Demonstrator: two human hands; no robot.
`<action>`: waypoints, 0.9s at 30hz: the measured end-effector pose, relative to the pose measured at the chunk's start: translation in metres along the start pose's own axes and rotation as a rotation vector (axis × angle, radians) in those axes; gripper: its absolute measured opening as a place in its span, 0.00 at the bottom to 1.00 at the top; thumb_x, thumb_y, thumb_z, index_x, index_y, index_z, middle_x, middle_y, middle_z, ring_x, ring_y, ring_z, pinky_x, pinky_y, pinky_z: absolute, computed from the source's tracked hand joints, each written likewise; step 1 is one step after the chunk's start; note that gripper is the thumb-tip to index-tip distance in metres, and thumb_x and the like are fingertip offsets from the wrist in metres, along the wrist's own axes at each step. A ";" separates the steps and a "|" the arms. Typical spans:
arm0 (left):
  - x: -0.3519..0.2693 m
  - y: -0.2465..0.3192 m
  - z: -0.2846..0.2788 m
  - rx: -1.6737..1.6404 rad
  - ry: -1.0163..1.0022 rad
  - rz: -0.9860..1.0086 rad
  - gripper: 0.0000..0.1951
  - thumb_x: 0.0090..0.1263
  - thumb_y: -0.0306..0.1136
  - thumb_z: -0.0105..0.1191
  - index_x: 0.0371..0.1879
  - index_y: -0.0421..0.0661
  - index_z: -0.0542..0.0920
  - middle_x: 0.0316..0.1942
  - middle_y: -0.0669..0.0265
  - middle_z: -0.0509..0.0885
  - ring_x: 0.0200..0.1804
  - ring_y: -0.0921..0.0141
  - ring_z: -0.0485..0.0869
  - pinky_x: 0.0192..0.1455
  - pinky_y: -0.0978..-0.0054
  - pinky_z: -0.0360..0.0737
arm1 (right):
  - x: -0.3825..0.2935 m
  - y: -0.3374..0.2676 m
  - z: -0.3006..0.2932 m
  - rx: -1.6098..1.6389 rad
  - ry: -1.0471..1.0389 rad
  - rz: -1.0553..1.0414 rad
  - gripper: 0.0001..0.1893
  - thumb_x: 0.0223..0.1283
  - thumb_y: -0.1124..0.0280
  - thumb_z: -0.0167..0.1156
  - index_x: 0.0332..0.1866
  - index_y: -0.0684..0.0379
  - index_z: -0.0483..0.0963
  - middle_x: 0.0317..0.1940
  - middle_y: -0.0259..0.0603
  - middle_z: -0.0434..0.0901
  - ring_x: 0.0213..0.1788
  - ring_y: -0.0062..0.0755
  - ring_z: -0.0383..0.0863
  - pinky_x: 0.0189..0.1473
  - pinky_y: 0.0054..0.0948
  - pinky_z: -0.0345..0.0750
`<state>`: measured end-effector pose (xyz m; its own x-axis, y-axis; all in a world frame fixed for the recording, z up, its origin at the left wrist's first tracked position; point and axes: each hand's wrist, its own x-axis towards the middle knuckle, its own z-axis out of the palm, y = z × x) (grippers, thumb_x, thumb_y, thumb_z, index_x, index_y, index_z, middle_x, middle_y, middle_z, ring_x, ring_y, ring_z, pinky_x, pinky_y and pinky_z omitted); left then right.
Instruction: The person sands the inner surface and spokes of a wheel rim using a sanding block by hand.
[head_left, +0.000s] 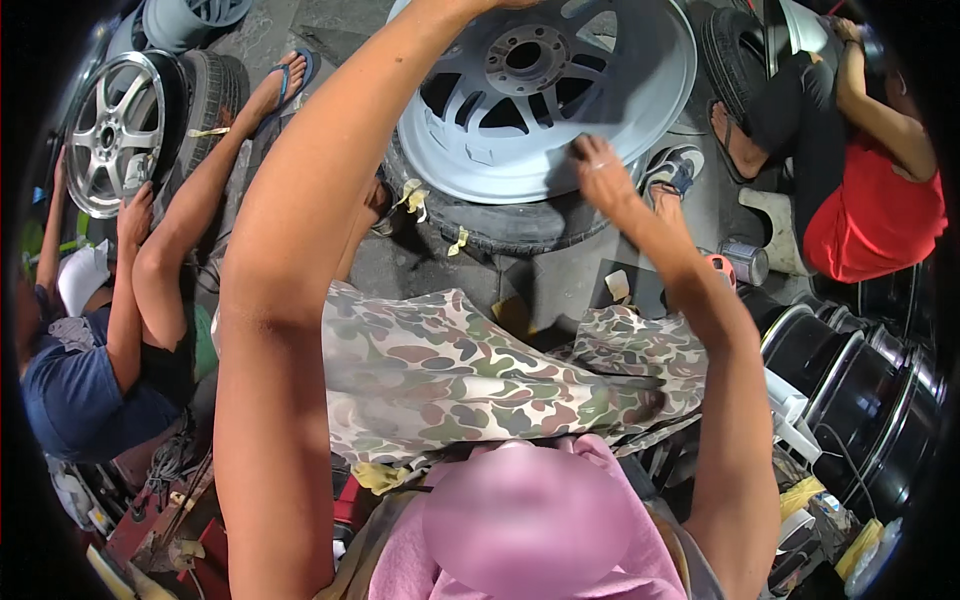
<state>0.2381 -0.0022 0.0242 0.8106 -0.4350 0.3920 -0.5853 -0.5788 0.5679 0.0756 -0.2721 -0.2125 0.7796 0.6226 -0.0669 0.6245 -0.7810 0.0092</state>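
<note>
A large grey-primed wheel rim (517, 172) lies on a black tyre (517, 225) before me, its spokes and hub facing up. My right hand (606, 178) is at the inner wall of the rim's near right side, fingers curled and slightly blurred; whether something is under the fingertips is hidden. My left arm stretches up over the rim's left side. Only a sliver of my left hand (514, 3) shows at the top edge, so its fingers and anything in them are hidden. Camouflage-patterned cloth covers my lap (465, 382).
At left a co-worker (82, 390) holds a silver spoked wheel rim (109, 135) near a tyre. A co-worker in red (870, 217) sits at right by another tyre (731, 64). A metal can (746, 261), a tape roll (720, 268) and several black rims (855, 405) are on the right.
</note>
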 end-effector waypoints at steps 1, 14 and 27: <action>-0.005 -0.006 -0.005 0.014 0.007 -0.018 0.16 0.60 0.39 0.61 0.38 0.38 0.89 0.35 0.37 0.86 0.40 0.42 0.87 0.46 0.52 0.83 | 0.014 0.008 -0.014 -0.291 -0.036 -0.062 0.15 0.68 0.65 0.55 0.49 0.58 0.86 0.59 0.45 0.76 0.63 0.42 0.70 0.69 0.44 0.67; -0.012 -0.013 -0.008 0.106 0.010 -0.045 0.16 0.62 0.39 0.61 0.39 0.38 0.89 0.36 0.36 0.86 0.42 0.43 0.88 0.48 0.52 0.84 | 0.049 -0.089 0.027 0.291 0.285 0.151 0.09 0.70 0.71 0.51 0.42 0.62 0.78 0.47 0.49 0.79 0.52 0.48 0.79 0.56 0.46 0.78; -0.004 -0.008 -0.005 0.158 0.019 0.051 0.16 0.59 0.36 0.59 0.40 0.38 0.89 0.35 0.37 0.85 0.40 0.42 0.88 0.46 0.52 0.85 | 0.070 -0.072 0.033 0.238 0.340 0.153 0.08 0.70 0.72 0.52 0.42 0.63 0.77 0.48 0.48 0.78 0.52 0.49 0.80 0.53 0.44 0.80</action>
<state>0.2391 0.0078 0.0218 0.7792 -0.4541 0.4319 -0.6201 -0.6583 0.4267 0.0839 -0.1736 -0.2510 0.8583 0.4484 0.2497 0.5033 -0.8304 -0.2390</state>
